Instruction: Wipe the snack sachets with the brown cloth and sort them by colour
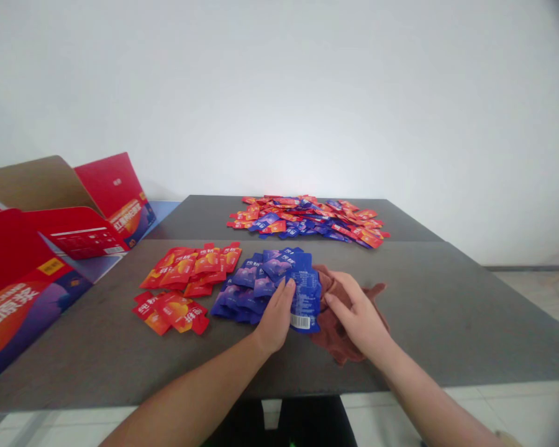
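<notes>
My left hand (278, 315) is closed on a blue packet (306, 300) whose printed back and barcode face me. Just right of it, my right hand (355, 310) pinches a brown cloth (328, 332) against or beside the packet's right edge. Most of the cloth lies crumpled on the table under that hand. Left of the held packet is a heap of blue packets (246, 288), overlapping one another with their fronts up. Farther left lie red packets (208, 262) in a loose group, with several more red packets (179, 312) nearer to me.
A mixed pile of red and blue packets (307, 217) spreads over the far part of the dark grey table (447, 316). At the left, an open red cardboard box (81, 233) stands with its flaps folded out. A white wall rises behind the table.
</notes>
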{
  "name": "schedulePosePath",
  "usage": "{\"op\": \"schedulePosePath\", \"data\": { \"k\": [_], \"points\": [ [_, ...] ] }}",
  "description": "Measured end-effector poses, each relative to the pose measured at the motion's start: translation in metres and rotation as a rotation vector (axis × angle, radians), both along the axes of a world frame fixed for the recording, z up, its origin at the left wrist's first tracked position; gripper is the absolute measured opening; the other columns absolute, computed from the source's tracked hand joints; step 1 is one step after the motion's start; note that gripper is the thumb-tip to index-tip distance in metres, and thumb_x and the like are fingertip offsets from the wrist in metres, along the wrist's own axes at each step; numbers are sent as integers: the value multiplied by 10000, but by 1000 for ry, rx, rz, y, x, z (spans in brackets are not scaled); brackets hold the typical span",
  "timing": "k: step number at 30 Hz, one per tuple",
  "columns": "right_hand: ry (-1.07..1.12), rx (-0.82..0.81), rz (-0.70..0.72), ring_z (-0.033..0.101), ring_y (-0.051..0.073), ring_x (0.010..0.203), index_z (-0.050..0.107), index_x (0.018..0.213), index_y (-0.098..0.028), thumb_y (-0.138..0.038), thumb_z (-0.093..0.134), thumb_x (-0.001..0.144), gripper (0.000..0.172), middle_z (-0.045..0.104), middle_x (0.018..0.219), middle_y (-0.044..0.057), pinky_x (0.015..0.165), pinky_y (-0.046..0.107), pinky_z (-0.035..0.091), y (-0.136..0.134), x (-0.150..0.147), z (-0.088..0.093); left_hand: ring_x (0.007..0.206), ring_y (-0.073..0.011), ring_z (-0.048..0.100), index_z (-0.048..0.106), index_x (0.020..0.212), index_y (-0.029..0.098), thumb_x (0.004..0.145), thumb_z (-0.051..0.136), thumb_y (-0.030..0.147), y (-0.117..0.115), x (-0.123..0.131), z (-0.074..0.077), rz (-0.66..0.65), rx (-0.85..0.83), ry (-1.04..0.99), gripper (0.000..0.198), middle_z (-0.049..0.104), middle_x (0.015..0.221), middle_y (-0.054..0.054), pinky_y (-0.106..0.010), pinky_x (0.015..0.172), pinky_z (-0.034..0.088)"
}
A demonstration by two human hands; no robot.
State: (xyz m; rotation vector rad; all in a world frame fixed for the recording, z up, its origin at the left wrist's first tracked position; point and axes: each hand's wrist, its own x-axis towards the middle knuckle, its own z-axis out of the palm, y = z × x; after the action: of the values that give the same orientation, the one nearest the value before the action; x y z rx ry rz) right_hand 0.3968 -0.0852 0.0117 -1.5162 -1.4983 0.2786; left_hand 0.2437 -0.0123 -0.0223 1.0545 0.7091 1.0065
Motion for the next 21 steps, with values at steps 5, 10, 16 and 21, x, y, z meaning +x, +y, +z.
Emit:
{"op": "schedulePosePath", "data": {
  "k": [5, 10, 16, 21],
  "points": [
    [-144, -99, 287, 624, 195, 976, 651, 959, -222, -105, 504, 759, 275, 636, 1054, 55, 881, 318, 499, -25, -35, 10, 1362, -263, 374, 635, 1112, 225, 894, 496, 401, 4, -12, 9, 185, 268, 272, 313, 611, 1258, -75, -399, 1122, 327],
    [-190, -34, 131, 622, 195, 934, 639, 975, -224, -208, 530, 827, 184, 642, 1014, 57, 836, 305, 492, -33, -10, 20, 1224, -235, 506, 586, 1117, 205, 950, 359, 450, 26, -27, 32, 458, 377, 459, 374, 616, 1190, -82, -388, 1048, 395],
    [-111, 79, -244, 599, 224, 940, 637, 976, -220, -345, 521, 852, 211, 655, 987, 59, 854, 352, 464, -15, 36, 21, 1103, -271, 575, 529, 1219, 103, 929, 408, 342, 54, -33, 37, 479, 676, 858, 395, 621, 1157, -167, -430, 981, 434],
    [-71, 35, -227, 590, 225, 977, 644, 974, -206, -349, 525, 855, 221, 655, 1014, 68, 890, 362, 439, -1, 39, 5, 1368, -345, 339, 401, 1395, 101, 904, 459, 341, 52, -26, 9, 356, 978, 1224, 550, 401, 1466, -203, -565, 1108, 244]
  ]
}}
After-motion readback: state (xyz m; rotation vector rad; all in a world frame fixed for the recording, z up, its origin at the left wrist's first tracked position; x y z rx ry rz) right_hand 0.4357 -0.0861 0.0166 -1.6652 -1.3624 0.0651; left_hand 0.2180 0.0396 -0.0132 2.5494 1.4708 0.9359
